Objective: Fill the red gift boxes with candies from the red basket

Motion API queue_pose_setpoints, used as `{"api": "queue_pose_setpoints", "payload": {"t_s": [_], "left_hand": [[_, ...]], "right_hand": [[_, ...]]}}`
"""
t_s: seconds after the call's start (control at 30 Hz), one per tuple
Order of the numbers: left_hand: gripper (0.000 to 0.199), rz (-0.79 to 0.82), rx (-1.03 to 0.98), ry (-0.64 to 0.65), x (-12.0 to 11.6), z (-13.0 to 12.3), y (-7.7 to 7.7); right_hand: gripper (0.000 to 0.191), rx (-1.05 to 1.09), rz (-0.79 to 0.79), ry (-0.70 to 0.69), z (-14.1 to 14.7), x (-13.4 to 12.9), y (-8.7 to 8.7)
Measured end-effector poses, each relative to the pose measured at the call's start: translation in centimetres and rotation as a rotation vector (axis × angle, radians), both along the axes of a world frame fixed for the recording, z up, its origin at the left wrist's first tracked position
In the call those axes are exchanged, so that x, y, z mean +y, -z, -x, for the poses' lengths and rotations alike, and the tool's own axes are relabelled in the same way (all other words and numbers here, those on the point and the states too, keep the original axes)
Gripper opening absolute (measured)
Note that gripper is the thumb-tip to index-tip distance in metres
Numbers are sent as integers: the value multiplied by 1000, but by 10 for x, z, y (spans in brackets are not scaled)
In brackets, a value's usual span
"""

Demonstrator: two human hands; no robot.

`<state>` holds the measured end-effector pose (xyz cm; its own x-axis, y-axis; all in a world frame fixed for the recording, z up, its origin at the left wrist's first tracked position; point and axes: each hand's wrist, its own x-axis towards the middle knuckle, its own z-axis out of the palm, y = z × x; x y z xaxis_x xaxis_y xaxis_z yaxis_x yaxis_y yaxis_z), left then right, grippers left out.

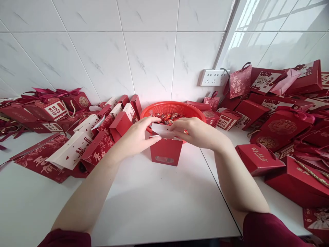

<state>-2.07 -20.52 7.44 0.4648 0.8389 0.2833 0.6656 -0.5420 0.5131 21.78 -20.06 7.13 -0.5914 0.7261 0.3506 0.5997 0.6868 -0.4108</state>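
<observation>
A small red gift box (pixel 166 150) stands upright on the white table in front of me, with a clear window low on its front and its top flaps raised. My left hand (pixel 142 134) grips its upper left side, thumb at the front and fingers behind the pale flap. My right hand (pixel 190 132) has its fingers on the top right edge of the box. A wrapped candy (pixel 185 131) shows by the right fingers; whether they touch it I cannot tell. Right behind the box sits a red plastic basket (pixel 190 109) holding several wrapped candies (pixel 168 118).
Open-topped red and white boxes (pixel 100 147) stand in rows on the left, with ribboned boxes (pixel 55 108) behind. More boxes (pixel 282 127) are piled on the right. A power strip (pixel 214 78) is against the tiled wall. A seam (pixel 221 190) crosses the table.
</observation>
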Motion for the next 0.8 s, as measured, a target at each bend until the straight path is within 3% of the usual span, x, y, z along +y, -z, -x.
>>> {"api": "queue_pose_setpoints", "payload": {"t_s": [0.1, 0.2, 0.27, 0.43, 0.63, 0.8], "left_hand": [[40, 0, -12, 19, 5, -1, 5], [22, -43, 0, 52, 10, -1, 8], [18, -71, 34, 85, 11, 0, 8], [36, -124, 241, 192, 12, 0, 10], [45, 15, 333, 103, 18, -1, 23], [43, 22, 310, 89, 20, -3, 28]], "right_hand": [[18, 12, 46, -17, -1, -1, -1], [14, 24, 115, -54, -3, -3, -3], [15, 63, 126, -9, -4, -5, -4], [34, -8, 74, 26, -6, -3, -6], [27, -83, 111, 1, -10, 8, 0], [28, -114, 144, 48, -10, 15, 3]]}}
